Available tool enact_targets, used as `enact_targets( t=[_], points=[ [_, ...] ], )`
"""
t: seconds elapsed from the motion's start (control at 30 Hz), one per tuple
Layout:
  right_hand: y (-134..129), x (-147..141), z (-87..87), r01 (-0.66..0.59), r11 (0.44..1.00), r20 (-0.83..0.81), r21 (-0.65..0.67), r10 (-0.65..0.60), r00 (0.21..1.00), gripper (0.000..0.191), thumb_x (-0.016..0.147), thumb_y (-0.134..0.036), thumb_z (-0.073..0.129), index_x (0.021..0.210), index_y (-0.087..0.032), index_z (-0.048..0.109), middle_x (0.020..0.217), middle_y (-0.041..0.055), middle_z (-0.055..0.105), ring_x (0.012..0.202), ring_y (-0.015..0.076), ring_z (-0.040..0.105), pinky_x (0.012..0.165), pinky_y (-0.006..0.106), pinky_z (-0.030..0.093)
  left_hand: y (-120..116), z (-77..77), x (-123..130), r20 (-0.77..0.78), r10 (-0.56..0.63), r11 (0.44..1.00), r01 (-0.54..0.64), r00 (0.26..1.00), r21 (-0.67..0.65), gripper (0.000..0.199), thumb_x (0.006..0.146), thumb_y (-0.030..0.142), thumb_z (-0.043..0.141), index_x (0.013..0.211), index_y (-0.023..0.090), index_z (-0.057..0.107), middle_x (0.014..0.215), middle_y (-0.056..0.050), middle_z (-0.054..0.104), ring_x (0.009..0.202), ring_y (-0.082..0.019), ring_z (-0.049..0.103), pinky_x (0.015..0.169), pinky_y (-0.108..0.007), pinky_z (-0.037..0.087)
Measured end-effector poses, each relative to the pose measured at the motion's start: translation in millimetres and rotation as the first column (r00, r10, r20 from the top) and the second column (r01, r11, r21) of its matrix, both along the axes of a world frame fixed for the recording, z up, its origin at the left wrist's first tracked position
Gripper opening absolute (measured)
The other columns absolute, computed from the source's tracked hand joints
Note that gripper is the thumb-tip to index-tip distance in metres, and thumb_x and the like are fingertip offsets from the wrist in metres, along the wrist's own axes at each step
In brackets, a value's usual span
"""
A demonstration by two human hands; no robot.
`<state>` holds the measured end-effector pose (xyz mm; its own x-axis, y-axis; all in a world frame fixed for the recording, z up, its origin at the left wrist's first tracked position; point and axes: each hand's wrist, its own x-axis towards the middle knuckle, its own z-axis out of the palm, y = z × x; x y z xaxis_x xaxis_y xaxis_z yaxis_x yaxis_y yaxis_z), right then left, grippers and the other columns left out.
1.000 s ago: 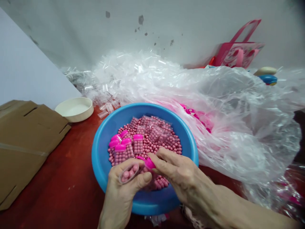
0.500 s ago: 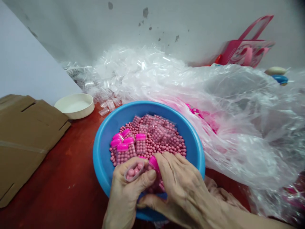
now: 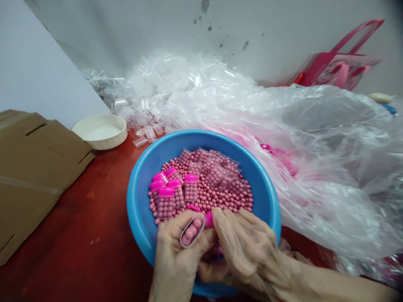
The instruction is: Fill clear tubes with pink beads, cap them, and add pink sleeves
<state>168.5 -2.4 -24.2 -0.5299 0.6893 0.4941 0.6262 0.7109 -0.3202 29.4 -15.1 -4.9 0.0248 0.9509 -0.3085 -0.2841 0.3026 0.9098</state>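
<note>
A blue basin (image 3: 138, 201) holds many pink beads (image 3: 208, 197), several clear bead-filled containers with bright pink caps (image 3: 166, 201) and several without caps (image 3: 215, 174). Over its near side, my left hand (image 3: 179, 251) is closed round an uncapped clear container of pink beads (image 3: 192, 231), its oval mouth facing up. My right hand (image 3: 248, 243) is beside it, fingers bent round a bright pink cap (image 3: 208, 220). Whether that cap sits on another container is hidden by the fingers. More pink shows under the hands.
Brown cardboard (image 3: 40, 172) lies on the red table (image 3: 103, 218) at the left, near a white round dish (image 3: 102, 132). Behind the basin are heaped clear empty containers (image 3: 176, 79). Plastic sheeting (image 3: 315, 167) spreads rightward, with a pink bag (image 3: 343, 69) behind.
The view has shifted, so the basin and hands appear farther right. The container in my left hand shows its open mouth more squarely. My right hand still has its fingers at the pink cap.
</note>
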Motion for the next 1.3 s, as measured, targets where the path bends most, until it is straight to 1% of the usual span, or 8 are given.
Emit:
enact_targets(
  t=[0.17, 0.43, 0.53, 0.67, 0.8, 0.93, 1.07, 1.3],
  points=[
    [-1, -8, 7.7, 0.031, 0.953, 0.144, 0.302, -0.078, 0.987, 0.03, 0.065, -0.022, 0.06, 0.089, -0.004, 0.061, 0.067, 0.0155, 0.065, 0.053, 0.0279, 0.061, 0.044, 0.041, 0.05, 1, 1.2, 0, -0.012, 0.005, 1.0, -0.005, 1.0, 0.022, 0.03, 0.064, 0.023, 0.074, 0.052, 0.015, 0.048, 0.052, 0.006, 0.033, 0.049, -0.007, 0.031, 0.044, -0.017, 0.03],
    [14, 4, 37.9, -0.001, 0.995, -0.015, -0.097, 0.0, 1.0, 0.047, 0.072, -0.034, 0.067, 0.112, -0.013, 0.053, 0.103, 0.0125, 0.066, 0.088, 0.0242, 0.065, 0.068, 0.035, 0.057, 8, 8.6, 0, 0.202, 0.153, 0.987, -0.141, 0.967, -0.072, 0.02, 0.06, 0.017, 0.078, 0.075, 0.014, 0.065, 0.061, 0.003, 0.062, 0.056, -0.009, 0.057, 0.056, -0.018, 0.048],
    [22, 23, 59.4, -0.128, 0.804, -0.266, -0.58, -0.038, 0.963, 0.047, 0.075, -0.032, 0.068, 0.117, -0.018, 0.051, 0.098, 0.0068, 0.067, 0.082, 0.0186, 0.066, 0.066, 0.029, 0.056, 9, 10.5, -1, 0.253, 0.193, 0.975, -0.157, 0.948, -0.157, 0.026, 0.058, 0.016, 0.079, 0.078, 0.014, 0.063, 0.059, 0.001, 0.066, 0.05, -0.011, 0.061, 0.05, -0.02, 0.05],
    [29, 29, 67.5, -0.256, 0.635, -0.552, -0.729, -0.325, 0.768, 0.024, 0.076, -0.03, 0.064, 0.093, -0.016, 0.056, 0.066, 0.0002, 0.065, 0.053, 0.0118, 0.062, 0.049, 0.023, 0.051, 7, 9.6, -3, 0.304, 0.074, 0.991, -0.037, 0.95, -0.127, 0.02, 0.063, 0.014, 0.074, 0.077, 0.013, 0.059, 0.055, 0.0, 0.067, 0.044, -0.015, 0.063, 0.044, -0.022, 0.049],
    [30, 13, 53.1, -0.089, 0.798, -0.615, -0.597, -0.384, 0.689, 0.02, 0.075, -0.029, 0.065, 0.089, -0.016, 0.057, 0.069, 0.001, 0.065, 0.058, 0.0126, 0.062, 0.052, 0.024, 0.05, 6, 10.0, -2, 0.283, 0.046, 0.993, -0.013, 0.958, -0.117, 0.02, 0.062, 0.014, 0.074, 0.076, 0.012, 0.06, 0.056, -0.001, 0.068, 0.044, -0.015, 0.063, 0.045, -0.022, 0.049],
    [17, 3, 37.0, -0.014, 0.947, -0.327, -0.321, -0.097, 0.94, 0.025, 0.082, -0.03, 0.059, 0.104, -0.018, 0.056, 0.084, 0.0047, 0.066, 0.073, 0.0168, 0.063, 0.065, 0.03, 0.053, 5, 11.1, 1, 0.25, 0.152, 0.986, -0.128, 0.956, -0.11, 0.026, 0.058, 0.01, 0.077, 0.08, 0.013, 0.063, 0.059, 0.002, 0.067, 0.049, -0.01, 0.061, 0.049, -0.018, 0.049],
    [7, 4, 24.0, -0.024, 0.996, -0.058, -0.088, 0.018, 0.998, 0.069, 0.064, -0.043, 0.074, 0.119, -0.017, 0.043, 0.109, 0.0138, 0.06, 0.098, 0.0276, 0.059, 0.078, 0.041, 0.051, 3, 8.1, 2, 0.233, 0.158, 0.987, -0.155, 0.959, -0.032, 0.019, 0.061, 0.01, 0.077, 0.076, 0.014, 0.066, 0.065, 0.003, 0.066, 0.058, -0.006, 0.059, 0.059, -0.014, 0.049],
    [7, -14, 21.0, 0.099, 0.995, -0.021, -0.006, -0.099, 0.995, 0.023, 0.064, -0.025, 0.053, 0.084, -0.019, 0.044, 0.071, 0.0021, 0.054, 0.06, 0.0163, 0.052, 0.053, 0.029, 0.046, -1, -0.6, 2, 0.106, 0.132, 0.987, -0.141, 0.985, 0.082, 0.026, 0.066, 0.016, 0.076, 0.091, 0.021, 0.07, 0.069, 0.004, 0.063, 0.063, -0.007, 0.056, 0.059, -0.012, 0.046]
  ],
)
